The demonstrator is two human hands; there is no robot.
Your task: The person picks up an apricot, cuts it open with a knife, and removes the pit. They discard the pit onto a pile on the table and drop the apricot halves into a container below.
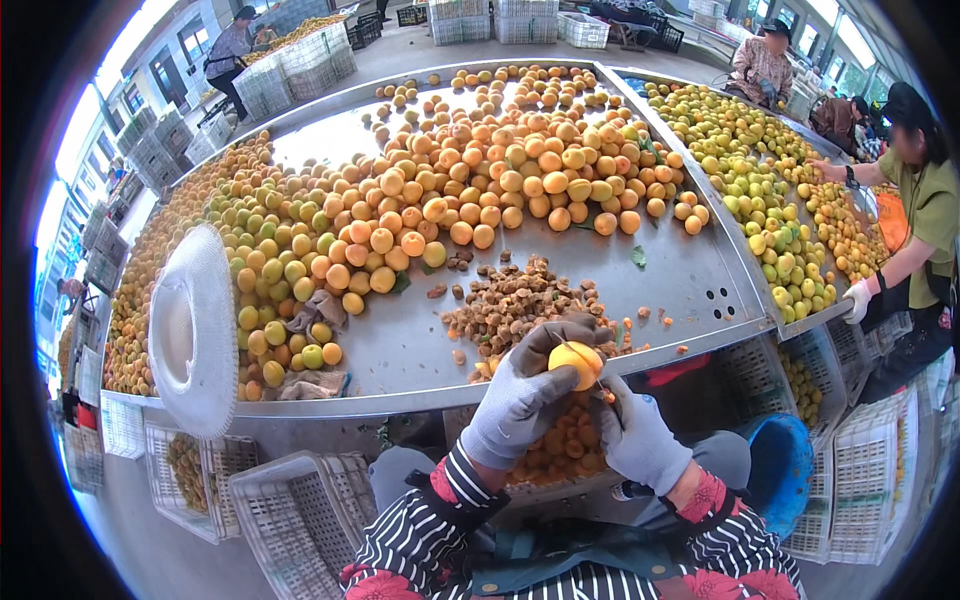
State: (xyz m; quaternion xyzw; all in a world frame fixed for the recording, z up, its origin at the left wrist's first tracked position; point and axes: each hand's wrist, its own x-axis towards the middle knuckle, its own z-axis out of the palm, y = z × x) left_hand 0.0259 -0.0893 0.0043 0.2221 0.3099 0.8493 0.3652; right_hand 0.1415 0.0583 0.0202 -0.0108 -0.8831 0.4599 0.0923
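Note:
My left hand (525,390), in a light glove with grey-coated fingers, holds a yellow-orange apricot (576,364) with a slit across its side. My right hand (637,439), gloved alike, is closed on a small tool at the fruit's lower right; a bit of its blade or tip shows, but its kind is not clear. Beyond my hands a heap of brown apricot pits (525,307) lies on the metal sorting table (480,394). Below my hands, apricot halves (562,450) fill a crate between my knees. Many whole apricots (450,165) are piled farther back.
A white straw hat (191,334) stands at the table's left edge. Plastic crates (300,510) stand on the floor at left, others (862,480) at right near a blue bucket (780,469). A co-worker (915,225) reaches over the adjoining table of greener apricots (757,195).

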